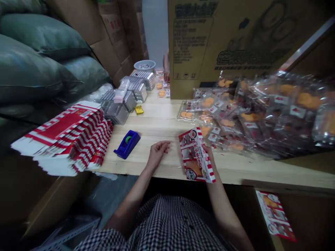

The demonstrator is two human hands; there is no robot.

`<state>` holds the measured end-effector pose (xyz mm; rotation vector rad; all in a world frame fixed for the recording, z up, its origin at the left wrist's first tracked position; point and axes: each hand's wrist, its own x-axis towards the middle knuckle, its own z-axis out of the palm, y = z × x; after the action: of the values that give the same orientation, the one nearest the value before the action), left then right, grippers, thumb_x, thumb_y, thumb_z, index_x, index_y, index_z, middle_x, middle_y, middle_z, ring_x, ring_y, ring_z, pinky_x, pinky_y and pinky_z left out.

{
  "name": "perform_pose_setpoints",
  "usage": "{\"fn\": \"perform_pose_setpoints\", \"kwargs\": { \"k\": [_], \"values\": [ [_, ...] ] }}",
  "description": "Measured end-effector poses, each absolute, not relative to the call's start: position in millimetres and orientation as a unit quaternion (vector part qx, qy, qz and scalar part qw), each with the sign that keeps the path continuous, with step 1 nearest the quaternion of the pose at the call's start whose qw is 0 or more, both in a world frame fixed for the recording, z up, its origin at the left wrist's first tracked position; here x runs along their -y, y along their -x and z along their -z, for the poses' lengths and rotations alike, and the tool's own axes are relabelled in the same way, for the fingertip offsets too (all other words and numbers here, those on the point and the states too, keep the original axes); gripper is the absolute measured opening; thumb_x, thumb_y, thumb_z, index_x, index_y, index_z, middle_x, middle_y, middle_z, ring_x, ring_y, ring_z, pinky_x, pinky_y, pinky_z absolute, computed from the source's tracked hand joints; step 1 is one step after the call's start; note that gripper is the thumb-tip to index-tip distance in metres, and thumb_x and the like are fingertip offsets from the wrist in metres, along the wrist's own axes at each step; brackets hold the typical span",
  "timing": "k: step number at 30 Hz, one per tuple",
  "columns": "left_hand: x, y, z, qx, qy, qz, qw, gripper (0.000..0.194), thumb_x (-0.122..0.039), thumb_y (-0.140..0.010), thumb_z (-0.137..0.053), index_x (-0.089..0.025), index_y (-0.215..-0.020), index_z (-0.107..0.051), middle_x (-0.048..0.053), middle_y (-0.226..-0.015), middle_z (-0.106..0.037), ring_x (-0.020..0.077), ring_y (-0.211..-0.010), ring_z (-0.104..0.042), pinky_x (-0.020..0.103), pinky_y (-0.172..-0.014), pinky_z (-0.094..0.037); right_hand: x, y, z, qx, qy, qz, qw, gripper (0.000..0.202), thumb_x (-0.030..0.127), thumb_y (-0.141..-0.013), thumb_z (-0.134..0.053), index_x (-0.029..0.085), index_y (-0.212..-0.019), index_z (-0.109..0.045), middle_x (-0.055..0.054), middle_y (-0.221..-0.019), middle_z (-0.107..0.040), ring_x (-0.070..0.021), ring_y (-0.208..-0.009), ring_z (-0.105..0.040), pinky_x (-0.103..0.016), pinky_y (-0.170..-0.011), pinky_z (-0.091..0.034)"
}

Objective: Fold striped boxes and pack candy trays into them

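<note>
My right hand (pixel 209 153) grips a red-and-white printed carton (pixel 196 156) by its far edge and holds it tilted over the front of the wooden table (pixel 162 122). My left hand (pixel 157 152) rests on the tabletop just left of the carton, fingers loosely curled, holding nothing. A blue tape dispenser (pixel 127 143) sits a little left of that hand. A stack of flat red-and-white carton blanks (pixel 70 136) lies at the table's left end.
A heap of clear snack packets (pixel 261 111) covers the right of the table. Clear plastic trays (pixel 125 99) and a grey bowl (pixel 144 65) stand at the back, near another person's hand (pixel 165 66). A big cardboard box (pixel 235 38) rises behind. One finished carton (pixel 274 214) lies lower right.
</note>
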<state>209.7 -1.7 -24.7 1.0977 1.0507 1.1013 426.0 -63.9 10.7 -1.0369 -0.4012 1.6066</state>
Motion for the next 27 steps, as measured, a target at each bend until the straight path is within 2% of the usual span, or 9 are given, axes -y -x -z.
{"fn": "perform_pose_setpoints", "kwargs": {
  "k": [6, 9, 12, 14, 17, 19, 22, 25, 27],
  "values": [
    [0, -232, 6, -0.486, -0.478, -0.495, 0.538, 0.032, -0.045, -0.080, -0.071, -0.014, -0.087, -0.071, -0.005, -0.057, -0.051, 0.0071, -0.051, -0.042, 0.020, -0.049, -0.032, 75, -425, 5, 0.143, 0.373, -0.719, 0.569, 0.062, 0.075, -0.073, -0.052, 0.029, -0.111, -0.070, -0.003, -0.116, -0.074, -0.0326, -0.109, -0.068, -0.052, -0.095, -0.054],
    [1, -236, -9, -0.456, -0.545, -0.446, 0.545, 0.032, -0.041, -0.080, -0.072, -0.015, -0.098, -0.072, 0.002, -0.078, -0.067, 0.0112, -0.067, -0.057, 0.021, -0.060, -0.043, 82, -423, 19, 0.218, 0.411, -0.682, 0.565, 0.075, 0.082, -0.074, -0.042, 0.026, -0.114, -0.070, -0.007, -0.122, -0.072, -0.0365, -0.114, -0.065, -0.057, -0.095, -0.052],
    [9, -238, -24, -0.390, -0.565, -0.393, 0.612, 0.038, -0.040, -0.079, -0.074, -0.016, -0.107, -0.068, 0.005, -0.096, -0.072, 0.0167, -0.083, -0.064, 0.026, -0.074, -0.050, 89, -433, 20, 0.278, 0.440, -0.667, 0.532, 0.081, 0.080, -0.081, -0.033, 0.020, -0.124, -0.066, -0.011, -0.125, -0.070, -0.0391, -0.116, -0.064, -0.062, -0.095, -0.050],
    [17, -237, -33, -0.398, -0.548, -0.420, 0.604, 0.035, -0.041, -0.080, -0.072, -0.016, -0.103, -0.066, 0.004, -0.091, -0.071, 0.0167, -0.078, -0.064, 0.027, -0.071, -0.051, 93, -447, 8, 0.335, 0.461, -0.643, 0.512, 0.073, 0.072, -0.086, -0.039, 0.020, -0.133, -0.059, -0.011, -0.133, -0.065, -0.0368, -0.119, -0.062, -0.059, -0.098, -0.049],
    [35, -238, -45, -0.447, -0.574, -0.507, 0.462, 0.025, -0.037, -0.084, -0.069, -0.018, -0.098, -0.062, 0.001, -0.085, -0.066, 0.0146, -0.075, -0.060, 0.026, -0.070, -0.049, 101, -463, -22, 0.482, 0.482, -0.554, 0.478, 0.068, 0.056, -0.088, -0.058, 0.028, -0.148, -0.041, -0.009, -0.148, -0.051, -0.0290, -0.134, -0.051, -0.050, -0.111, -0.040],
    [49, -243, -51, -0.443, -0.631, -0.530, 0.351, 0.018, -0.031, -0.085, -0.069, -0.020, -0.097, -0.062, 0.001, -0.084, -0.063, 0.0144, -0.076, -0.058, 0.026, -0.071, -0.048, 107, -461, -40, 0.560, 0.493, -0.466, 0.474, 0.092, 0.053, -0.081, -0.071, 0.033, -0.155, -0.022, -0.009, -0.156, -0.040, -0.0265, -0.144, -0.037, -0.050, -0.118, -0.029],
    [67, -256, -56, -0.384, -0.707, -0.537, 0.256, 0.019, -0.024, -0.084, -0.071, -0.021, -0.100, -0.062, 0.003, -0.088, -0.063, 0.0162, -0.079, -0.059, 0.029, -0.073, -0.049, 114, -442, -53, 0.611, 0.534, -0.364, 0.456, 0.132, 0.059, -0.059, -0.086, 0.031, -0.158, -0.003, -0.009, -0.167, -0.007, -0.0285, -0.154, -0.005, -0.053, -0.122, -0.011],
    [77, -267, -52, -0.325, -0.745, -0.538, 0.223, 0.032, -0.019, -0.081, -0.072, -0.023, -0.110, -0.058, 0.006, -0.098, -0.065, 0.0201, -0.091, -0.061, 0.034, -0.078, -0.051, 112, -425, -49, 0.587, 0.492, -0.381, 0.517, 0.124, 0.071, -0.070, -0.071, 0.031, -0.157, 0.009, -0.008, -0.167, -0.003, -0.0265, -0.153, -0.007, -0.052, -0.122, -0.016],
    [79, -270, -47, -0.308, -0.760, -0.528, 0.219, 0.039, -0.018, -0.081, -0.072, -0.024, -0.116, -0.056, 0.008, -0.105, -0.065, 0.0221, -0.097, -0.061, 0.036, -0.080, -0.052, 109, -421, -44, 0.562, 0.475, -0.395, 0.550, 0.112, 0.068, -0.080, -0.063, 0.033, -0.156, 0.011, -0.007, -0.167, -0.007, -0.0241, -0.153, -0.014, -0.050, -0.120, -0.022]
  ]
}}
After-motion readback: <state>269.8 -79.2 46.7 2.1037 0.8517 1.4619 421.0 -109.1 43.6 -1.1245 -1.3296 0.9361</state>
